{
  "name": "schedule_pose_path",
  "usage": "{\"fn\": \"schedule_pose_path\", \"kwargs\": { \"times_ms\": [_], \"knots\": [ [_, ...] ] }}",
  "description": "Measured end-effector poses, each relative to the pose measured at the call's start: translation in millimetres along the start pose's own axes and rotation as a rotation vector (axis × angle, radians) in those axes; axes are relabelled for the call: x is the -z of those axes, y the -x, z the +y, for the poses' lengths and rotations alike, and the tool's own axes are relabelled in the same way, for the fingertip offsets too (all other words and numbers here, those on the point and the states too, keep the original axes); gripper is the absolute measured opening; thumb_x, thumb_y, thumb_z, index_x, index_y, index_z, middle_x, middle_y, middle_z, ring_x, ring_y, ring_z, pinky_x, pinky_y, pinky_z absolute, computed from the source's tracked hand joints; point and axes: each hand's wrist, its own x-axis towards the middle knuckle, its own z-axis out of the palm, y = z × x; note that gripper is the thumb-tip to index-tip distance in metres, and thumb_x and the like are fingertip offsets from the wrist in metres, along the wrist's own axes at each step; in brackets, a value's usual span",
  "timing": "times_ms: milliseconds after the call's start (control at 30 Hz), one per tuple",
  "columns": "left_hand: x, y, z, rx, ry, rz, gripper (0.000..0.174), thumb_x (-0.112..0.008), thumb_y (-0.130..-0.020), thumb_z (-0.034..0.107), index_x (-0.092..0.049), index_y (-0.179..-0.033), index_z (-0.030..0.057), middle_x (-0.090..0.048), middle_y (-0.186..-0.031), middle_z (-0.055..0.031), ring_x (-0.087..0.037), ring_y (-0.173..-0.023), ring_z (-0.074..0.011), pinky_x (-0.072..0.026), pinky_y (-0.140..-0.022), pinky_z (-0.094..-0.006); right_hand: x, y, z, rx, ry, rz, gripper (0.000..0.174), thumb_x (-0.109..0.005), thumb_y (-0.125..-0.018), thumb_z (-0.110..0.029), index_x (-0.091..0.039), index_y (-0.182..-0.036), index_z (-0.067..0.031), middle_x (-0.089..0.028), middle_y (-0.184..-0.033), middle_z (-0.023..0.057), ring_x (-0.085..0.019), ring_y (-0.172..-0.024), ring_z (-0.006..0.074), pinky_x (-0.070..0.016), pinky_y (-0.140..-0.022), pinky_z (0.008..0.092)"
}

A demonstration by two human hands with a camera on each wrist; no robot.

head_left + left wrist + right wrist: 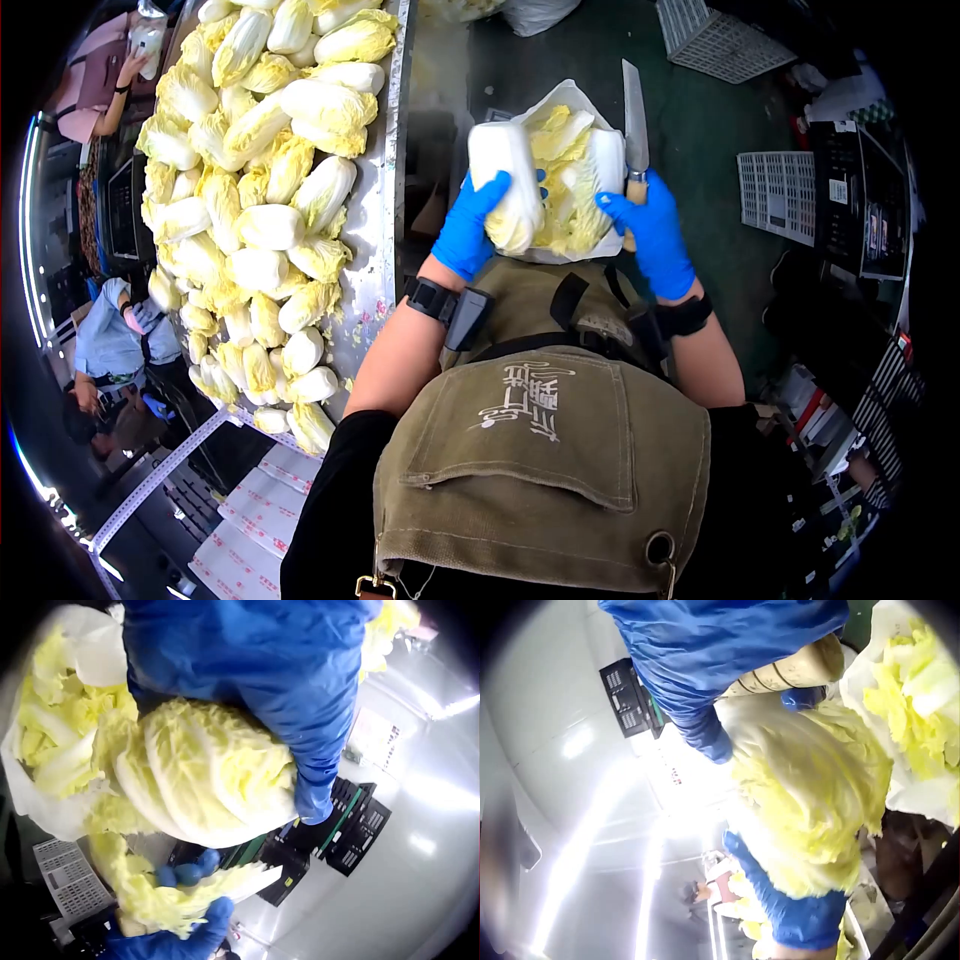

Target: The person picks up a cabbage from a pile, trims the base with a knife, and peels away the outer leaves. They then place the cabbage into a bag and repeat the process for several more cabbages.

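My left hand (pixel 478 225), in a blue glove, grips a trimmed napa cabbage (pixel 503 180), its white base pointing away from me and its yellow leaf end toward me. In the left wrist view, that cabbage's pale leaves (pixel 202 772) show below the glove. My right hand (pixel 652 235), gloved too, grips the wooden handle (pixel 795 671) of a knife (pixel 636 115), its blade pointing away. Between the same hand's thumb and fingers is a loose cabbage leaf (pixel 603 165). Under both hands, a white-lined container (pixel 560 95) holds loose yellow and white leaves.
A metal table (pixel 375 200) at my left carries a large heap of napa cabbages (pixel 270 228). White plastic crates (pixel 775 195) stand on the dark floor at the right. Two other people (pixel 125 330) are beyond the table at the left.
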Motion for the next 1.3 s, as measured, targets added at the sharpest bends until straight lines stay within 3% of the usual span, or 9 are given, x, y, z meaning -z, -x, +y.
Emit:
{"fn": "schedule_pose_path", "kwargs": {
  "times_ms": [233,333,400,467,800,1000,1167,1267,1300],
  "knots": [
    [1,3,1,0.125,0.245,-0.015,0.069,-0.049,-0.092,0.047,-0.030,-0.142,0.0026,-0.052,-0.129,-0.0187,-0.056,-0.112,-0.0303,-0.0453,-0.097,-0.0423,30,-36,56,0.184,0.294,0.098,0.032,-0.069,-0.083,-0.009,-0.058,-0.111,0.0016,-0.064,-0.103,0.0050,-0.060,-0.093,0.0148,-0.0499,-0.083,0.0266],
    [-14,3,-4,0.005,0.073,0.038,0.067,-0.052,-0.092,0.042,-0.030,-0.142,0.0039,-0.048,-0.132,-0.0158,-0.052,-0.117,-0.0273,-0.0425,-0.100,-0.0393,4,-15,19,-0.059,0.026,0.068,0.033,-0.068,-0.083,-0.006,-0.057,-0.113,0.0008,-0.063,-0.105,0.0064,-0.059,-0.097,0.0161,-0.0504,-0.084,0.0269],
    [-25,4,-5,-0.094,-0.096,0.050,0.066,-0.055,-0.091,0.038,-0.029,-0.143,0.0051,-0.045,-0.136,-0.0132,-0.047,-0.122,-0.0245,-0.0393,-0.103,-0.0366,-20,-6,13,0.245,0.011,-0.074,0.052,-0.078,-0.075,-0.012,-0.053,-0.119,-0.0011,-0.060,-0.111,0.0094,-0.058,-0.101,0.0187,-0.0500,-0.085,0.0280],
    [-33,2,-3,-0.097,-0.123,-0.006,0.064,-0.057,-0.090,0.031,-0.030,-0.142,0.0057,-0.043,-0.136,-0.0112,-0.045,-0.124,-0.0215,-0.0388,-0.102,-0.0344,-31,-11,28,0.403,0.341,0.071,0.061,-0.082,-0.071,-0.017,-0.051,-0.120,-0.0003,-0.060,-0.111,0.0108,-0.058,-0.101,0.0197,-0.0498,-0.086,0.0301],
    [-23,-3,-3,-0.024,-0.297,-0.077,0.066,-0.069,-0.082,0.015,-0.036,-0.138,0.0044,-0.052,-0.126,-0.0115,-0.053,-0.115,-0.0211,-0.0466,-0.094,-0.0341,-11,-13,24,0.068,0.161,-0.123,0.062,-0.082,-0.071,-0.015,-0.050,-0.122,0.0017,-0.061,-0.109,0.0109,-0.060,-0.097,0.0187,-0.0502,-0.084,0.0293],
    [4,-7,-12,0.147,0.209,0.015,0.065,-0.060,-0.084,0.023,-0.033,-0.139,0.0033,-0.052,-0.126,-0.0179,-0.053,-0.117,-0.0318,-0.0413,-0.102,-0.0440,-7,-11,9,-0.120,-0.264,-0.127,0.059,-0.071,-0.077,0.000,-0.043,-0.129,0.0004,-0.059,-0.113,0.0101,-0.060,-0.098,0.0191,-0.0507,-0.086,0.0289],
    [22,-8,-6,0.049,0.333,0.127,0.059,-0.057,-0.088,0.030,-0.034,-0.139,0.0085,-0.050,-0.127,-0.0169,-0.051,-0.116,-0.0320,-0.0416,-0.100,-0.0461,17,-29,23,-0.020,-0.050,0.001,0.045,-0.072,-0.080,-0.014,-0.053,-0.119,-0.0053,-0.056,-0.078,-0.0044,-0.043,-0.054,0.0016,-0.0358,-0.049,0.0155],
    [14,-11,-4,-0.010,0.300,0.083,0.059,-0.055,-0.091,0.037,-0.036,-0.138,0.0072,-0.050,-0.128,-0.0153,-0.050,-0.117,-0.0300,-0.0400,-0.102,-0.0429,21,-36,38,-0.013,0.223,0.052,0.045,-0.074,-0.078,-0.013,-0.054,-0.118,-0.0044,-0.058,-0.086,-0.0013,-0.049,-0.065,0.0039,-0.0394,-0.053,0.0192],
    [10,-15,-5,-0.053,0.328,0.079,0.062,-0.052,-0.093,0.041,-0.035,-0.140,0.0048,-0.047,-0.134,-0.0123,-0.046,-0.123,-0.0263,-0.0359,-0.106,-0.0383,15,-32,31,0.033,0.240,0.063,0.050,-0.076,-0.076,-0.014,-0.054,-0.120,-0.0038,-0.058,-0.096,0.0021,-0.052,-0.081,0.0074,-0.0457,-0.066,0.0225]
  ]
}}
